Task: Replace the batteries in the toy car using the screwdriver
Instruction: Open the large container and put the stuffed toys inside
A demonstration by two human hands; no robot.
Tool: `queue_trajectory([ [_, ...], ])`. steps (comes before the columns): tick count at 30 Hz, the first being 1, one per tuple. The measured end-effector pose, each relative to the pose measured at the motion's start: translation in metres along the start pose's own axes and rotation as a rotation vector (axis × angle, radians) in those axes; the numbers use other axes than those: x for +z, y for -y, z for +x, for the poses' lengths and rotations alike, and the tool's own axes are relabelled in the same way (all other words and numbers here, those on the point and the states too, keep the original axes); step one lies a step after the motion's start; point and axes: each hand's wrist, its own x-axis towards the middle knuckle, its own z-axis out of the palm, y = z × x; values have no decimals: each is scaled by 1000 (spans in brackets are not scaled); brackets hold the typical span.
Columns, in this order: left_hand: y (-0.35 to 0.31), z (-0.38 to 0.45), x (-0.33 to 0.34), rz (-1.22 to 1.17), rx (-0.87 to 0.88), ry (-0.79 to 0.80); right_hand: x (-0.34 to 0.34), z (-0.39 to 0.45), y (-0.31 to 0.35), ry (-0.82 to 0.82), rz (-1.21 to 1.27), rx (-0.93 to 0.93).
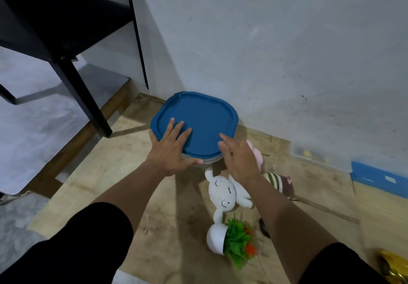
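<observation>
Currently no toy car or screwdriver visible; left hand (171,151) flat, fingers spread, on blue lid (198,118) of tub by wall, right hand (239,155) open, just reaching its near-right edge.

No words, nos. or brand names can be read anywhere. The blue lid (198,122) in the middle is plain. A small white tag on the blue strip (379,179) at the right edge is too blurry to read.
</observation>
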Motion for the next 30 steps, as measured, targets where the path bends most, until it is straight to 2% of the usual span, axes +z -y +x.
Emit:
queue_trajectory([
  [3,1,-2,1,-27,-5,20,-9,16,2,-92,89,113],
  [5,0,-4,0,-50,-28,5,-12,21,5,-76,101,161],
  [8,-2,-5,-4,-67,-44,-10,-16,23,6,-64,272,222],
  [21,-10,-25,-31,-80,-68,-89,-33,21,22,18,564,106],
  [30,29,-105,-38,-17,-34,-147,0,-43,57,120,675,47],
])
